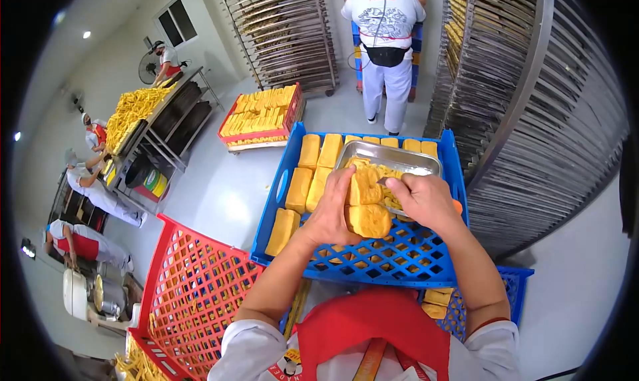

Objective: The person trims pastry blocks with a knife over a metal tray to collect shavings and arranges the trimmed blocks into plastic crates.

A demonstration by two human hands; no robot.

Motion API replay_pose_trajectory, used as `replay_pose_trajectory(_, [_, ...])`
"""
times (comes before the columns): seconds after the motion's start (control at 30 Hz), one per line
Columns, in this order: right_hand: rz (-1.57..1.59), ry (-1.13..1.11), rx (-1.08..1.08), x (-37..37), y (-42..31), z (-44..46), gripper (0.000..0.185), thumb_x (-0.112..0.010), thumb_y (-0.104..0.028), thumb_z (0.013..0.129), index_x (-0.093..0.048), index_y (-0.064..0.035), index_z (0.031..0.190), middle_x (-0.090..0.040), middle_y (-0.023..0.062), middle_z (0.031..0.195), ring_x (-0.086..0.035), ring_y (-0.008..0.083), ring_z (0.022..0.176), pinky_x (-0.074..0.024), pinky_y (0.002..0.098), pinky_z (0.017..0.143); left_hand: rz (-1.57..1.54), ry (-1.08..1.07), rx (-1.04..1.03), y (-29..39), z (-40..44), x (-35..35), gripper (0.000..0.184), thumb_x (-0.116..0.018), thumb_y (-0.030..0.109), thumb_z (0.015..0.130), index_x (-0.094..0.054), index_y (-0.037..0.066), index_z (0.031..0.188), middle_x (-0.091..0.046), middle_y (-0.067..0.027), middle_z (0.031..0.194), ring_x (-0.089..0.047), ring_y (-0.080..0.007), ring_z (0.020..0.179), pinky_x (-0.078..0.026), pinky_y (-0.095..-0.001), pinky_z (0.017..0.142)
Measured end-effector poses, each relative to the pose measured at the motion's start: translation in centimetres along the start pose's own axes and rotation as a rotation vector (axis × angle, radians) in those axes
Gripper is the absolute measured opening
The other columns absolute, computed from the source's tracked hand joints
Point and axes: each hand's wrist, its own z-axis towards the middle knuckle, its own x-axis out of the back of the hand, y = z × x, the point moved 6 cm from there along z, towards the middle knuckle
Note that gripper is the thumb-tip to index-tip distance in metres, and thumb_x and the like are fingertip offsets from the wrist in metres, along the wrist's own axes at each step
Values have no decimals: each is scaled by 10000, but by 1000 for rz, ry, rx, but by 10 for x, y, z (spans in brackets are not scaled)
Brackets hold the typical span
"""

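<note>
My left hand (327, 211) is wrapped around a pair of golden bread loaves (368, 221) that touch each other, holding them above a blue crate (263, 221). In my right hand (426, 198) is a small knife (382, 180); its dark blade tip meets the upper loaf, and an orange end shows behind the fist. Below and beyond the hands, a metal tray (406, 156) with yellow bread trimmings (393, 164) rests in the crate. More block-shaped loaves (299, 189) stand in rows along the crate's left and far sides.
A red crate (200, 274) leans at my left. Another red crate (261, 114) full of yellow sticks stands on the floor. Tall tray racks (532, 114) line the right. One person (383, 41) stands ahead; several others work around a table (156, 134) at left.
</note>
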Motion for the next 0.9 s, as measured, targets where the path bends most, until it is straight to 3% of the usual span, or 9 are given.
replay_pose_trajectory(0.27, [-50,24,79,-15,-6,21,596,-505,-539,951,-670,-39,672,-622,201,616,-631,410,620,-490,512,578,93,14,-78,1,6,16,1248,-860,167,440,-205,10,1491,-386,-262,1385,-370,-484,1296,-256,-562,1141])
replay_pose_trajectory(0.57, [196,-184,38,-44,21,32,650,-530,-596,917,-684,-9,684,-604,220,617,-622,410,647,-482,475,608,143,4,-66,-14,23,3,1234,-877,192,457,-217,17,1485,-389,-254,1370,-377,-469,1294,-234,-617,1132])
replay_pose_trajectory(0.67, [327,-158,-35,-48,32,36,675,-537,-626,898,-693,0,701,-629,192,616,-647,364,624,-482,461,605,185,11,-105,-19,33,-6,1243,-885,199,454,-216,20,1486,-387,-248,1364,-374,-460,1296,-239,-623,1127])
replay_pose_trajectory(0.77, [523,-271,-185,-53,44,39,681,-556,-615,891,-665,18,663,-644,156,607,-655,287,595,-489,433,595,246,1,-162,-20,44,-7,1264,-885,190,446,-200,21,1495,-384,-241,1369,-371,-456,1297,-250,-603,1129])
replay_pose_trajectory(0.83, [584,-448,-497,-56,61,37,667,-598,-594,886,-577,0,583,-548,38,562,-548,170,533,-436,318,531,272,-18,-188,-24,49,-9,1278,-882,181,441,-187,19,1501,-383,-237,1374,-369,-456,1297,-261,-580,1134])
replay_pose_trajectory(0.9, [614,-350,-540,-54,80,40,654,-605,-586,884,-566,0,596,-549,49,573,-546,171,537,-443,323,538,199,29,-20,-42,55,-6,1314,-877,169,434,-145,15,1514,-374,-249,1381,-356,-461,1305,-284,-524,1139])
